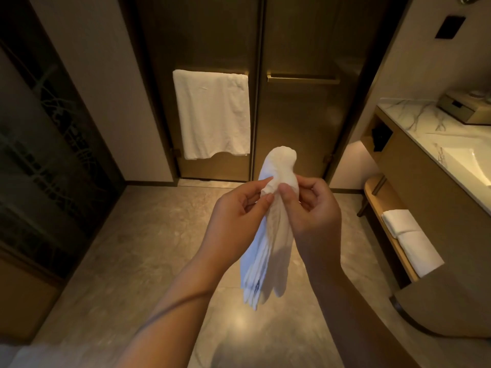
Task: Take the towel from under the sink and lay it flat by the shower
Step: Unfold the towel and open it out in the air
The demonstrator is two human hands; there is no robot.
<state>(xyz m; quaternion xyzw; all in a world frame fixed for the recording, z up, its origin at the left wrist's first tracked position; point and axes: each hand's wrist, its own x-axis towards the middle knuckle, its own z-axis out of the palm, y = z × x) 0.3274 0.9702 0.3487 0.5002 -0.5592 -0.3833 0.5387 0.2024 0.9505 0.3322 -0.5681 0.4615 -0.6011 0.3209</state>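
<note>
White towel [268, 256]: bunched, hanging mid-air at centre, above the floor [132, 248]. Judged soft, light, limp; best taken at two corners to spread flat. Left hand [236, 211] and right hand [316, 208]: each grip pinched on its gathered top. Hanging towel [212, 115], 11 o'clock; folded towels [414, 243], 3 o'clock.
</note>
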